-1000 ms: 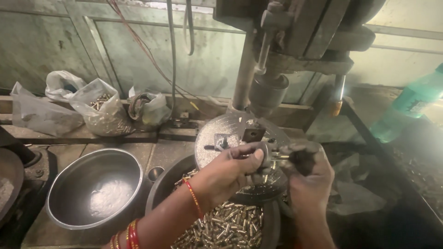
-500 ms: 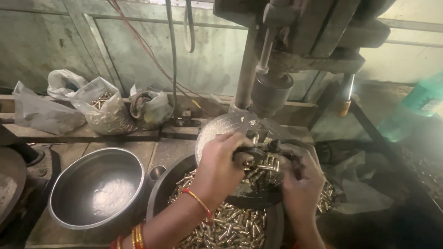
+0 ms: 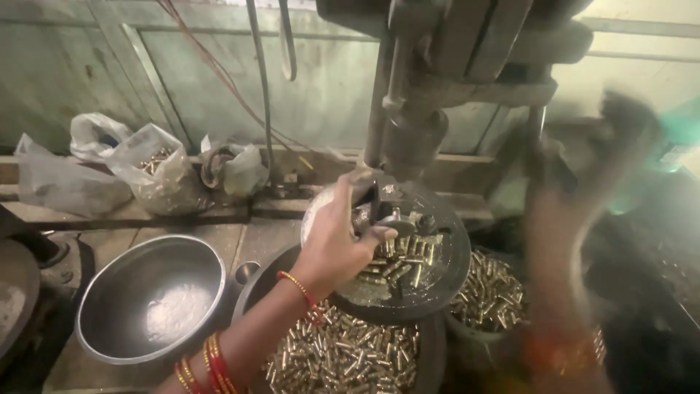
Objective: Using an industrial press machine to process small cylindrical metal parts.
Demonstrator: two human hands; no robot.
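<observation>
The right hand (image 3: 583, 197) has been swung up off the round grey metal drill table (image 3: 452, 284), too blurred to tell its grip. Small brass pieces (image 3: 405, 255) stay pinched under the left hand (image 3: 343, 237), so loading looks underway.

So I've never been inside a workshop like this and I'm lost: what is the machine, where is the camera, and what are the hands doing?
The camera sits on the person's head and looks down at their own hands. In front stands an upright drill-type machine with a round metal table under its spindle. The left hand, with bangles at the wrist, rests its fingers on a small fixture on that table, where small brass pieces lie loose. The right hand is raised beside the machine and too blurred to tell what it holds. Below, a bowl holds many more brass pieces. To the left sits a steel bowl, and behind it plastic bags.
</observation>
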